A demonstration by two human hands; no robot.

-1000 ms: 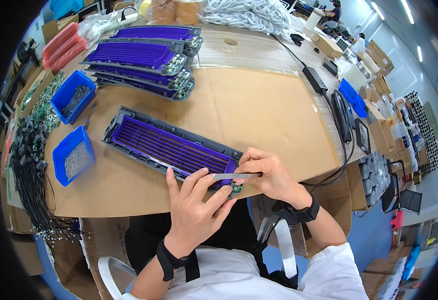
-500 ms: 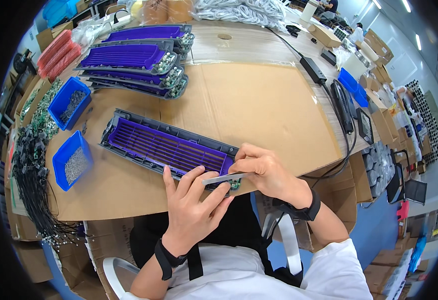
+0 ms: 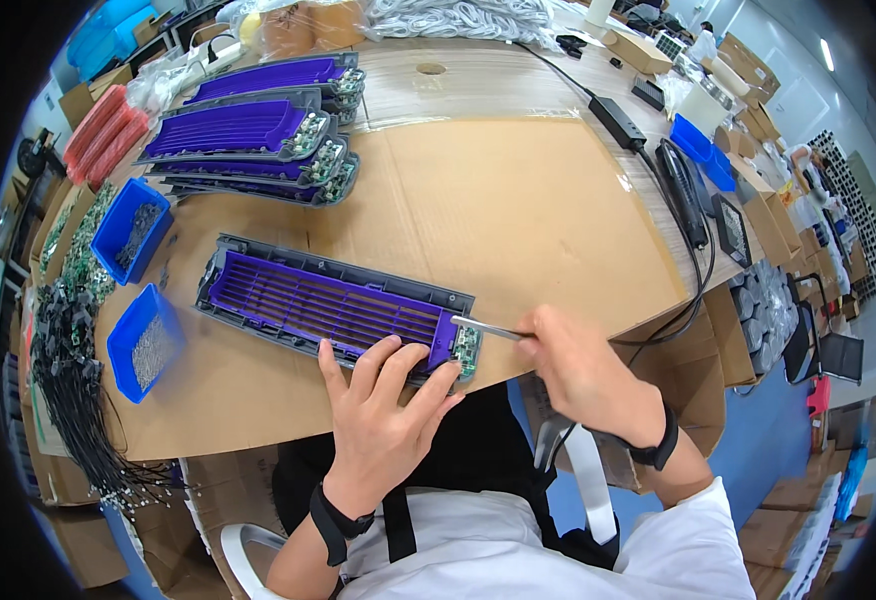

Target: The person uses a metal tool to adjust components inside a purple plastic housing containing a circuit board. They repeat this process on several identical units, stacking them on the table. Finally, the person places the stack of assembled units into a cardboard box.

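A long dark grey housing with a purple slatted grille (image 3: 333,302) lies slantwise on the cardboard sheet in front of me. At its right end sits a small green circuit board (image 3: 467,350). My left hand (image 3: 383,405) rests on the near edge of the housing by that end, fingers spread and stretched out. My right hand (image 3: 593,375) is closed round a slim metal tool that looks like tweezers (image 3: 493,329). Its tip reaches the grille's right end, just beside the board. The right fingers are partly blurred, and what the tip touches is too small to tell.
Similar purple-grilled housings (image 3: 233,130) are stacked at the back left. Nearer are blue bins of grey parts (image 3: 133,230) and screws (image 3: 148,355), beside bundled black cables (image 3: 63,380). A black adapter (image 3: 615,122) with its cord lies along the right side of the table.
My right hand has moved right and a little lower, and the tweezers now point left at the grille's end instead of lying across my left fingers. My left hand stays on the housing.
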